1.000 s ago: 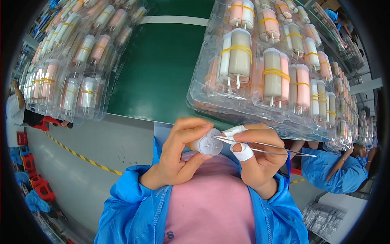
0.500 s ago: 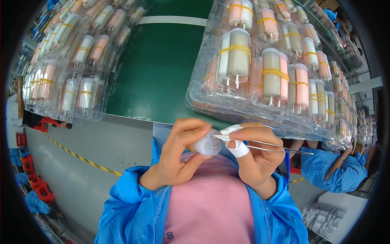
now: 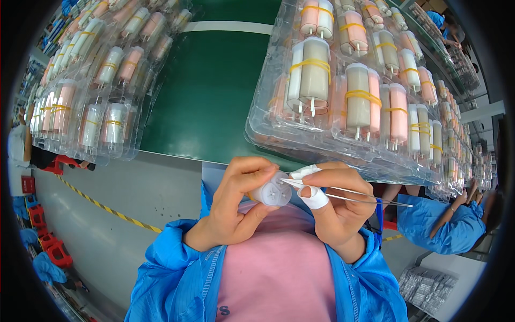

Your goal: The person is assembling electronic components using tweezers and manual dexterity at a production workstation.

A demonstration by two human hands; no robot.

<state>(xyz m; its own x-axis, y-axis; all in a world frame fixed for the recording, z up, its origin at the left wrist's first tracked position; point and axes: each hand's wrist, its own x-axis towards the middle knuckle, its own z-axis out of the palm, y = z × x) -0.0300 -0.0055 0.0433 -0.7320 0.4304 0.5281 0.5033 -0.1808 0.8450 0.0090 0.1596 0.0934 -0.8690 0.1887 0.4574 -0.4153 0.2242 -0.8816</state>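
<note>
So the thing to look at here is the angle between the two hands. The left hand [image 3: 236, 201] is wrapped around a pale white plastic tube bundle with a rounded, lobed end [image 3: 272, 193], fingers over the top and thumb underneath. Most of its body is hidden, but the long axis seems to run back into the palm, lobed end turned right and up. The right hand [image 3: 343, 201], white tape on thumb and index finger, is pinching long, slim silver metal tweezers [image 3: 394, 203] pointing left, tips right at that end's upper right edge. Can't tell if they're touching or gripping anything. Hands are close but apart, just in front of the green desk [image 3: 214, 96], below a clear plastic tray [image 3: 343, 160] full of similar tubes.
</note>
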